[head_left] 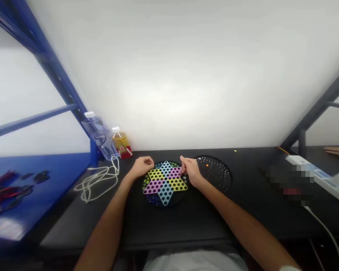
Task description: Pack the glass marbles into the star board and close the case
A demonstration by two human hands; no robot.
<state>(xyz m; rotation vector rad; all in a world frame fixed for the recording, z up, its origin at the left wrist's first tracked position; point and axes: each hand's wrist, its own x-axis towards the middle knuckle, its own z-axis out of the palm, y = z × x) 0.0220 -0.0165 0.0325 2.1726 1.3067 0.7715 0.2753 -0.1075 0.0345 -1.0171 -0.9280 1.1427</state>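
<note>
In front of me is a star-shaped Chinese checkers board [165, 184], its points pale blue, pink and yellow with dark holes. It sits in a round black tray with small blue and green pieces [152, 199] around the star. My left hand [142, 166] is at the tray's upper left edge, its fingers curled in; anything inside them is hidden. My right hand [191, 171] is over the upper right pink point, thumb raised and the other fingers bent down beside the board. What those fingers hold, if anything, is too small to make out.
Behind my right hand lies a round black lid [219, 177] with small bits on it. To the left are a white cable [97, 182], a clear bottle [100, 133] and a yellow-red bottle [122, 143]. A power strip [319, 177] and another person's hand [337, 151] are at right.
</note>
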